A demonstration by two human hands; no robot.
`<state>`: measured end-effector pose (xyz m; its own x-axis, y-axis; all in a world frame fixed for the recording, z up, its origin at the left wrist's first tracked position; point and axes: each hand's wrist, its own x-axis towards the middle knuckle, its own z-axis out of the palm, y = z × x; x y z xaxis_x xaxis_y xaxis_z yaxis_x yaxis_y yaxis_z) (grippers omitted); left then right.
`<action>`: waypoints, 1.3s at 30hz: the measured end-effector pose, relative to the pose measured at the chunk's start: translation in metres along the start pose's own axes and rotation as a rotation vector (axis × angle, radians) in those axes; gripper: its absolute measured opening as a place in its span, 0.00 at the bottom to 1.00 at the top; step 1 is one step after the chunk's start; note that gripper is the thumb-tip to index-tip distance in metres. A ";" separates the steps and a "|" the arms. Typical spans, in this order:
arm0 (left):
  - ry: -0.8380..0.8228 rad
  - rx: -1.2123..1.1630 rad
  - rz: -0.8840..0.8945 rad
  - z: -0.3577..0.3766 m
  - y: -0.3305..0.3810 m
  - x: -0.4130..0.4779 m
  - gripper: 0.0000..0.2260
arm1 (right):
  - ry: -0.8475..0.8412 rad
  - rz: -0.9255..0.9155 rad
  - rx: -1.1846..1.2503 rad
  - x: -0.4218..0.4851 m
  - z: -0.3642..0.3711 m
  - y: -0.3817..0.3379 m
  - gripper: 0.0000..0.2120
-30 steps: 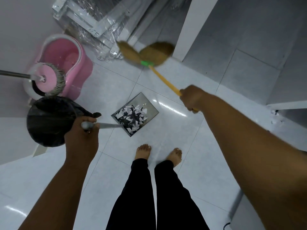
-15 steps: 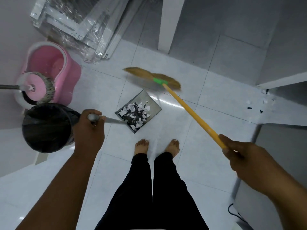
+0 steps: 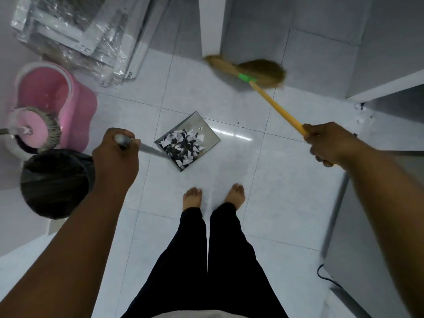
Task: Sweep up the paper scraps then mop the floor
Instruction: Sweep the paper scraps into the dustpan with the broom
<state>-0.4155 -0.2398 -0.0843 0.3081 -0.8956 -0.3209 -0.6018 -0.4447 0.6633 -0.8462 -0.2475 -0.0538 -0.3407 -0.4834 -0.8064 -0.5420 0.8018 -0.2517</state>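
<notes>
Head view: grey metal dustpan (image 3: 207, 130) is in front of the bare feet, with black and white paper scraps (image 3: 183, 146) piled inside.
Scraps: very light, they spill easily, so keep the pan flat.
Left hand (image 3: 117, 154): fingers curled tight round the pan's thin handle.
Right hand (image 3: 325, 143): fingers wrapped round the yellow stick of the straw broom (image 3: 259, 70).

paper scraps (image 3: 184, 145): black-white, piled in grey dustpan (image 3: 195, 120) | broom (image 3: 261, 71): yellow handle, blurred, near wall

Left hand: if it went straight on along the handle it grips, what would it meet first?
Probably the dustpan with its paper scraps; the left hand points down the handle toward it, though depth is unclear.
</notes>
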 end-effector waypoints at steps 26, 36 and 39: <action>0.101 0.144 0.041 -0.065 -0.034 -0.015 0.06 | -0.196 -0.040 0.200 -0.132 0.080 0.023 0.18; 0.088 0.145 -0.032 -0.072 -0.060 -0.010 0.05 | -0.431 -0.004 0.261 -0.209 0.080 0.032 0.18; 0.083 0.116 -0.032 -0.080 -0.056 -0.017 0.04 | -0.382 -0.046 0.221 -0.230 0.072 0.024 0.18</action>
<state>-0.3278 -0.1991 -0.0615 0.3850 -0.8793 -0.2803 -0.6707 -0.4752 0.5695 -0.7253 -0.0914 0.0869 0.0108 -0.3892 -0.9211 -0.3584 0.8584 -0.3670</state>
